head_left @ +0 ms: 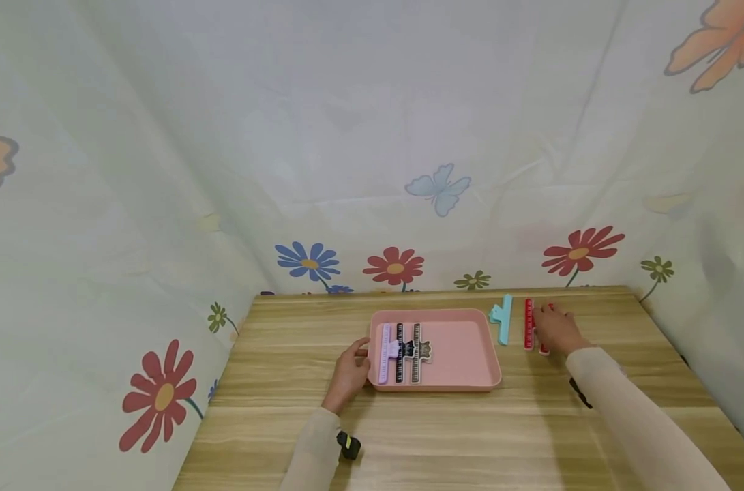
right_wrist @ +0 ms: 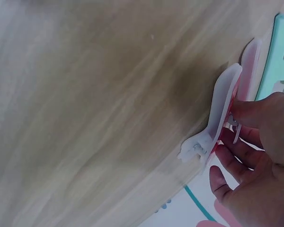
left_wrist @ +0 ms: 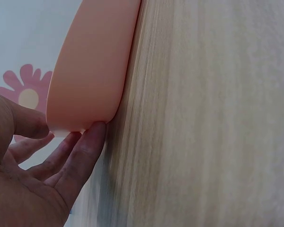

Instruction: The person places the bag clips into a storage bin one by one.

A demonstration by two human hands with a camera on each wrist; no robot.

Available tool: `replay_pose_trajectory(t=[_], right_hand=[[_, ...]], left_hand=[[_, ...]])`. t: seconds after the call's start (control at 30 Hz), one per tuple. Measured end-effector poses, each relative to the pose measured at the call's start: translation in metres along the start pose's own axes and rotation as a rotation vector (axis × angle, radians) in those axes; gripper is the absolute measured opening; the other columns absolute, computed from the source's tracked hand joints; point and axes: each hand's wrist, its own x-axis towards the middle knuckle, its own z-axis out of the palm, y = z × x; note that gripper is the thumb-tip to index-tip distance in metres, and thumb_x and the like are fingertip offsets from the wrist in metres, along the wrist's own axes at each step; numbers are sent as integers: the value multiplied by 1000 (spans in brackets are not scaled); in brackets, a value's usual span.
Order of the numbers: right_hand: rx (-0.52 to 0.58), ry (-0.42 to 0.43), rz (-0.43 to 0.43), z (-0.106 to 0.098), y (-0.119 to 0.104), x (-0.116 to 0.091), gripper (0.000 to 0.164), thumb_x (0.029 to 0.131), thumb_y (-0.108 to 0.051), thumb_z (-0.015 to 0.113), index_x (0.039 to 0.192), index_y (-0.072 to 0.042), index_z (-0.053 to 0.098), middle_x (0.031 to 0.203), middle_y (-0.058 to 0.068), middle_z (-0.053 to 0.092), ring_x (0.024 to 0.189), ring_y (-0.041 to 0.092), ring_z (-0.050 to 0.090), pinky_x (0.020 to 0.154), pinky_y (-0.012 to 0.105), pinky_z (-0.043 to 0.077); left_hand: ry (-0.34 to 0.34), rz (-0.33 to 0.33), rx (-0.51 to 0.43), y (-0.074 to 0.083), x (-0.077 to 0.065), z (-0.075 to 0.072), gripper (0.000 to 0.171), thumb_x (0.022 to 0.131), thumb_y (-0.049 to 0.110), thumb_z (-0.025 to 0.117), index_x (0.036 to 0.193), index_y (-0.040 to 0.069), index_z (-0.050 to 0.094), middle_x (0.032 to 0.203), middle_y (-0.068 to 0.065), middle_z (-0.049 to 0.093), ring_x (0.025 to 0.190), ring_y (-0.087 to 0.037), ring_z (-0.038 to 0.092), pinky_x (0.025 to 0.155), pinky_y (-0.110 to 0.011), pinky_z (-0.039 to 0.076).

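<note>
My left hand [head_left: 350, 374] rests its fingertips on the outside of the left end of a pink tray [head_left: 470, 383]. Inside the tray lie a lilac clip [head_left: 384, 354], a black clip [head_left: 399, 372] and a grey clip [head_left: 416, 372], side by side at the left. With thumb and fingers my right hand [head_left: 558, 329] pinches a red clip [right_wrist: 221, 101] with a white back, tilted against the table. Most of that clip is hidden by the hand in the head view. Another red clip [head_left: 528, 326] lies just left of it. A turquoise clip [head_left: 504, 320] lies between the red clips and the tray.
The wood-grain table [head_left: 445, 436] ends at the back against a white curtain [head_left: 347, 136] printed with flowers and butterflies. Curtain also closes off both sides. A dark band [head_left: 348, 444] sits at my left wrist.
</note>
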Motion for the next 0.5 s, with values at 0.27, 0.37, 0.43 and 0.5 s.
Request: replay_pose_trajectory(t=[0.27, 0.37, 0.43, 0.5], right_hand=[[-7, 44, -41, 5, -7, -11, 45, 87, -17, 62, 123, 5, 48, 122, 28, 52, 117, 48, 41, 88, 71, 34], [-2, 35, -47, 5, -12, -16, 44, 88, -18, 61, 124, 5, 48, 125, 28, 50, 119, 48, 41, 88, 71, 33], [-2, 26, -49, 4, -15, -19, 44, 88, -18, 60, 124, 5, 49, 127, 28, 50, 119, 48, 41, 89, 71, 33], [-1, 20, -46, 3, -18, -21, 45, 88, -19, 61, 125, 4, 48, 128, 28, 50, 119, 47, 41, 89, 70, 33]], left_hand=[[-2, 1, 0, -1, 0, 0, 47, 91, 3, 51, 136, 15, 47, 115, -19, 58, 95, -26, 63, 58, -27, 53], [-6, -1, -5, -1, 0, 1, 47, 91, 3, 50, 136, 15, 46, 116, -19, 58, 95, -26, 63, 58, -27, 53], [-5, 4, -9, -1, -1, 1, 47, 90, 2, 50, 136, 14, 46, 115, -20, 58, 94, -26, 63, 57, -27, 53], [-2, 7, -12, 0, -1, 1, 47, 90, 2, 50, 136, 13, 47, 115, -21, 58, 94, -26, 64, 57, -27, 53]])
